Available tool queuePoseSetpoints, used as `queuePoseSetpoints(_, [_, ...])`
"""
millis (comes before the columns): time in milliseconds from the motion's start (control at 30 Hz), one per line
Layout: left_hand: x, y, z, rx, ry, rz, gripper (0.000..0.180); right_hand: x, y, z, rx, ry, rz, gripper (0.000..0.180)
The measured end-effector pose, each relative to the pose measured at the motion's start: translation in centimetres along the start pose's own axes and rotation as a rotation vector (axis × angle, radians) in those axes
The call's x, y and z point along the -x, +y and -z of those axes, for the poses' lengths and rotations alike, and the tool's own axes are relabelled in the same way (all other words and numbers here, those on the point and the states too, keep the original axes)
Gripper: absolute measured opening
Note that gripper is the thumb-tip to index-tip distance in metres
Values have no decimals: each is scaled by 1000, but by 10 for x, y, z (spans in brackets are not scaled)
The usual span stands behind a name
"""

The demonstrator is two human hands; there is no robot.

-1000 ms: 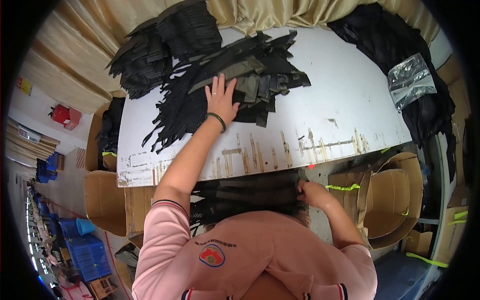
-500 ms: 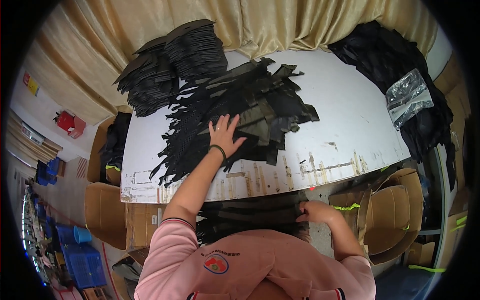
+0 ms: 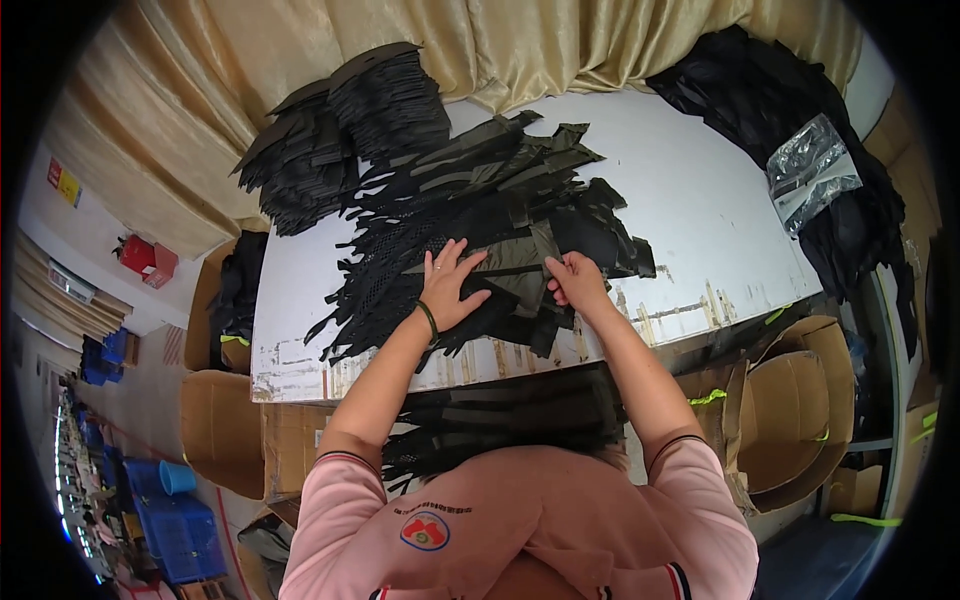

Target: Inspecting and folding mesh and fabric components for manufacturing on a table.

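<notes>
While both hands are working on the loose heap of black fabric cut pieces (image 3: 470, 230) in the middle of the white table (image 3: 700, 200), the step in hand looks like sorting or picking a piece out of that heap. The left hand (image 3: 448, 285) is lying open and flat, fingers spread, pressing down on an olive-grey piece (image 3: 520, 265). Just to its right, the right hand (image 3: 575, 280) is curling its fingers over the edge of the same piece, seemingly pinching it. The next move probably calls for lifting that one piece clear without dragging the tangled strips around it.

Going left to right: on the far left wall a small red and yellow sign (image 3: 62, 180) is hanging, and below it a red box (image 3: 145, 258) is sitting on a ledge. Blue crates (image 3: 170, 510) are standing on the floor at near left, with a brown carton (image 3: 222, 430) beside the table's near left corner. Neat stacks of black pieces (image 3: 340, 130) are resting at the table's far left. On the far right a clear, silvery plastic bag (image 3: 812, 170) is lying on another black pile (image 3: 760, 90), and open cartons (image 3: 790, 400) with yellow-green straps are standing at near right.
</notes>
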State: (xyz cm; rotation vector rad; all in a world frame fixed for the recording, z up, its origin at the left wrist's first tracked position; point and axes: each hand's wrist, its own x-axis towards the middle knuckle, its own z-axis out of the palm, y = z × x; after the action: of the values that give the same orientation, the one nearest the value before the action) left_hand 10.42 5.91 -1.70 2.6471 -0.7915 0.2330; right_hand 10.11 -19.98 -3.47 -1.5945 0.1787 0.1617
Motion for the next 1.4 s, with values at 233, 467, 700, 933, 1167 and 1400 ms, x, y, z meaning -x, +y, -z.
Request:
queuePoseSetpoints(233, [-4,60,24,285,142,-129,41,86,7,-6,203,-245,380,19])
queuePoseSetpoints(467, [6,113,-3,433,-23,-104,16,133,9,11,537,312,634,44])
queuePoseSetpoints(700, [9,132,-15,667,-96,151,22,126,16,15,665,234,776,35])
queuePoseSetpoints(933, [25,129,-13,648,-166,161,22,122,8,21,742,61,762,12])
queuePoseSetpoints(1167, [47,139,-9,486,50,-299,18,119,3,25,516,78,617,10])
queuePoseSetpoints(1400, [54,139,-11,407,65,-214,17,135,25,13,-439,-80,-221,12])
